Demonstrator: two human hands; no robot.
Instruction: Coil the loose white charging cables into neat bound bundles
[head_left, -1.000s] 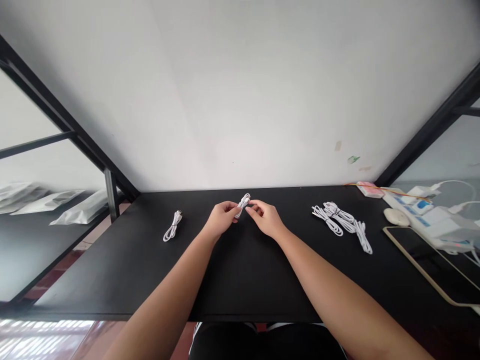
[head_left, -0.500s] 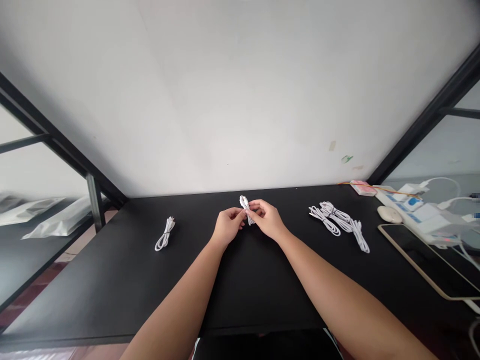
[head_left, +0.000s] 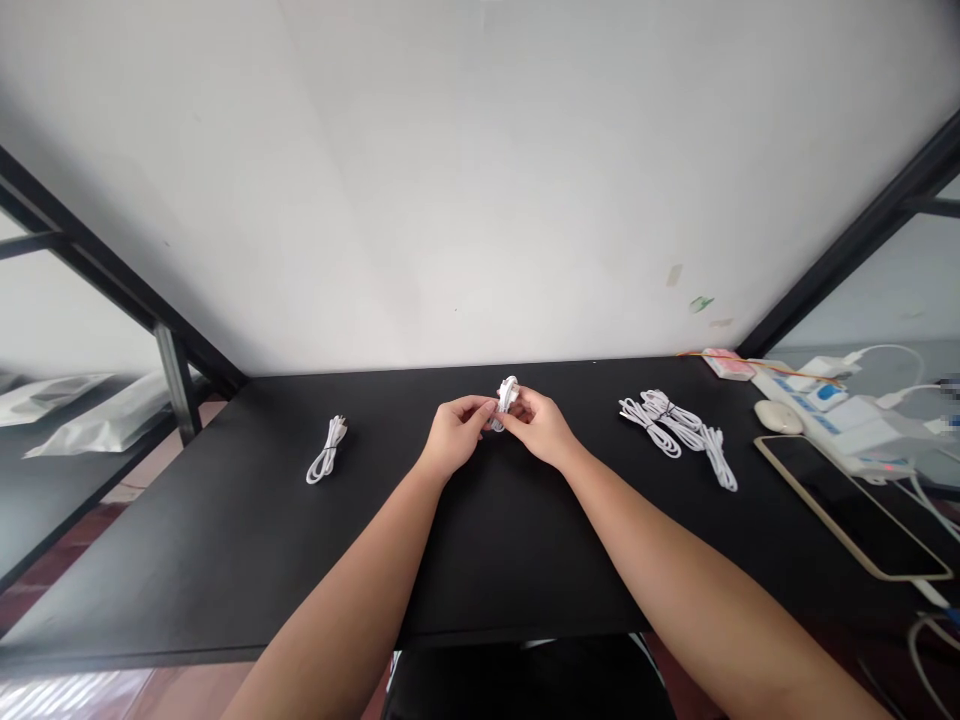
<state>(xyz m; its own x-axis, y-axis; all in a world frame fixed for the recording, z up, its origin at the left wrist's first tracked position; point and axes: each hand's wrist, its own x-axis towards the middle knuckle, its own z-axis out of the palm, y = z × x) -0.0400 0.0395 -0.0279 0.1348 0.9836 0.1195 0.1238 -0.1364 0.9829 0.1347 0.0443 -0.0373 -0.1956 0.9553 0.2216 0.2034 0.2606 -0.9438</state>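
At the far left, translucent plastic bags [head_left: 112,425] lie on a dark surface beyond a black metal post [head_left: 178,380]. To the right of the post, a black table [head_left: 225,540] stretches across the view, its back edge against a pale wall [head_left: 450,180]. On its left part lies a single white cable [head_left: 326,450], folded into a slim bundle, slanting and well apart from the hands.

Next comes the person's left hand [head_left: 454,436], thumb and fingertips pinched together on the lower part of a coiled white cord [head_left: 508,392]. The cord is at the centre, toward the back of the table, between the two hands, with its looped top sticking up. Fingers cover part of it, so whether it touches the tabletop is hard to tell. The right hand [head_left: 541,428] closes on it from the other side, thumb in front.

Farther right, a cluster of bundled white cables [head_left: 679,425] lies on the table, the bundles touching one another. Beyond it are a pink-and-white box [head_left: 727,364], a pale computer mouse [head_left: 778,417], a phone-like device [head_left: 855,510] with a dark screen, and white chargers [head_left: 862,425] crowded together.
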